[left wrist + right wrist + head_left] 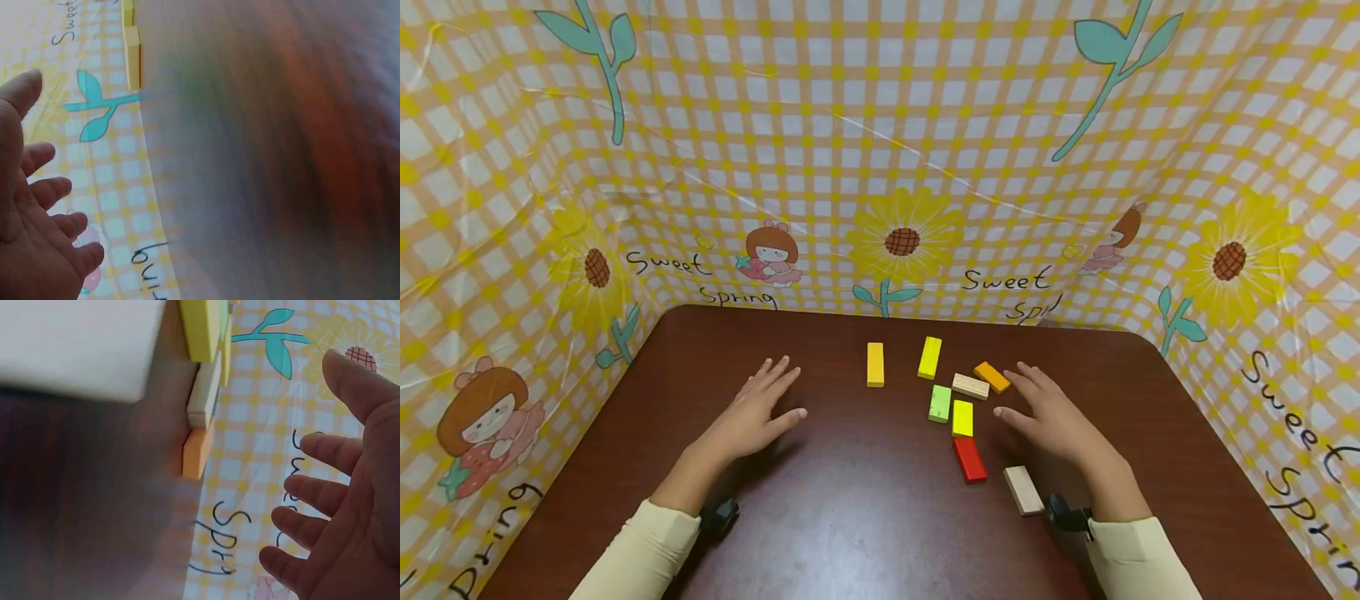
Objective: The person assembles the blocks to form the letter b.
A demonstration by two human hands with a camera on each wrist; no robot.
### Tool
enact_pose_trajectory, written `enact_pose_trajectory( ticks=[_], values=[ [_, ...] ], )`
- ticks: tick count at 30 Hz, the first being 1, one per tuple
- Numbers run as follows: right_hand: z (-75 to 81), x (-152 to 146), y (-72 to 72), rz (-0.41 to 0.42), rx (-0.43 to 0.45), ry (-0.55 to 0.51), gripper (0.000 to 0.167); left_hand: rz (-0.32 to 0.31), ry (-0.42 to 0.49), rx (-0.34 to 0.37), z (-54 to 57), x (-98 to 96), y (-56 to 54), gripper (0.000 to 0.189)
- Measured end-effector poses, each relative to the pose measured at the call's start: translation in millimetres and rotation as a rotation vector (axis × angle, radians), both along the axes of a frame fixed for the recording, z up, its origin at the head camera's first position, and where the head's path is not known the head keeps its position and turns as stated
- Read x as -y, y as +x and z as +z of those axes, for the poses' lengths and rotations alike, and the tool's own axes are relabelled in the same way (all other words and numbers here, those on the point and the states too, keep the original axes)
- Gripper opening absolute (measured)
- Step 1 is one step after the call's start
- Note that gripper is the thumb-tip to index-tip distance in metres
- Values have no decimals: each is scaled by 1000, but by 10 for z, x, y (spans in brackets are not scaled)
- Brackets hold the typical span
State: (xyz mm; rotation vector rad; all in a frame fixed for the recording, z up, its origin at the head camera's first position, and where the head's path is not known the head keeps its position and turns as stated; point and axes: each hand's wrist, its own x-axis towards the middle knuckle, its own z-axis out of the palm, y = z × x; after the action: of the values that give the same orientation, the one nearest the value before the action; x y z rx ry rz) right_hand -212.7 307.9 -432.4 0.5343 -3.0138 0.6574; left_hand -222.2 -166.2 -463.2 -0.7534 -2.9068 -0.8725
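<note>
Both hands were empty, their fingers loosely spread: the left hand [754,418] toward the left edge of the tabletop [842,525], the right hand [1052,421] toward its right edge. Eight small blocks lay between them, most closer to the right hand.

The orange block [992,377] lay just beside the right fingertips, apart from them, with the striped wooden block [971,387] next to it. The green block [939,404] and the short yellow block [962,419] lay side by side left of the right thumb, and the red block [971,460] sat nearer the wearer. The plain wooden block [1023,491] was near the right wrist. Closest to the far edge were the long yellow block [929,357] and the amber block [876,365]; the amber one was the nearest to the left hand, though well apart from it.
</note>
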Motion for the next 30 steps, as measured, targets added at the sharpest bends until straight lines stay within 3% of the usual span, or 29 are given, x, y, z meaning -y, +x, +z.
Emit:
enact_pose_trajectory(
  ticks=[10, 13, 22, 30],
  values=[
    [34, 203, -324, 31, 71, -124, 59, -100, 277, 99, -27, -182, -361, 59],
    [14, 280, -402, 51, 90, -137, 58, -113, 316, 109, -71, -268, -463, 54],
    [-39, 511, -704, 141, 102, -129, 55, -118, 210, 197, -198, -574, -684, 51],
    [-123, 641, -953, 118, 99, -163, 48, -179, 15, 78, -198, -826, -781, 37]
  ],
)
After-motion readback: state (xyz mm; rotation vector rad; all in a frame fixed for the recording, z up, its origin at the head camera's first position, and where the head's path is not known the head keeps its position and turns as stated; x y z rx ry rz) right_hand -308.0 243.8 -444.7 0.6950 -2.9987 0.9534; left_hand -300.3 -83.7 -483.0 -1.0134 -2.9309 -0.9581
